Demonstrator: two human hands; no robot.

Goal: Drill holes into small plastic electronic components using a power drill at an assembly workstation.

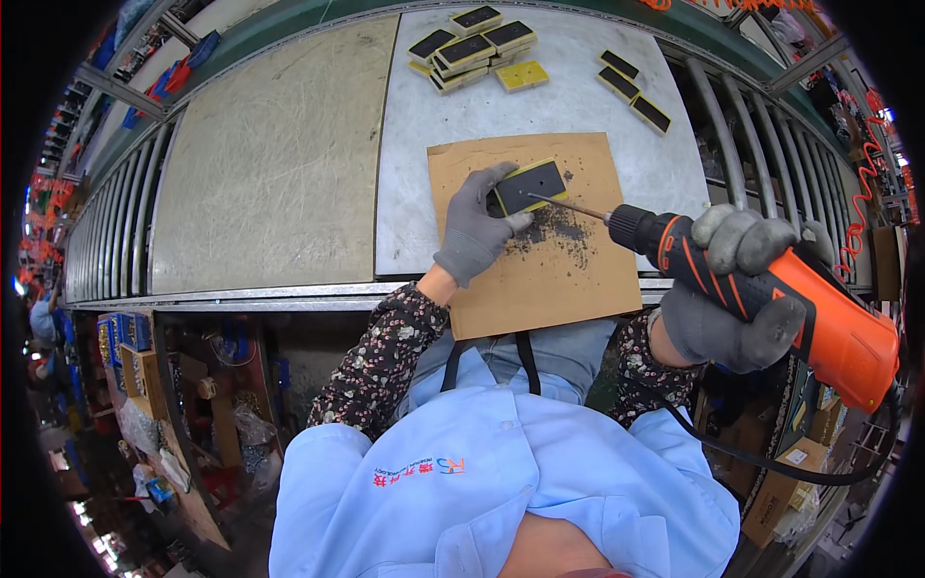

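Observation:
In a grey glove, my left hand (474, 226) grips a small black-and-yellow rectangular block (532, 189) by its left end and lower edge, over a sheet of cardboard (588, 289). My right hand (737, 289), gloved too, is wrapped round the body of an orange-and-black power drill (831, 328). The drill's long thin bit (568, 206) points left, its tip at the block's dark face near a small hole. Whether the tip has gone into the block I cannot tell. Dark crumbs (564, 236) lie scattered on the cardboard beside the block.
Several similar blocks (469, 50) are piled at the far side of the white work surface (409, 193), with one yellow side up. Three dark pieces (620, 84) lie at the far right. Metal rollers (723, 135) flank the surface. A black cable (819, 476) loops from the drill.

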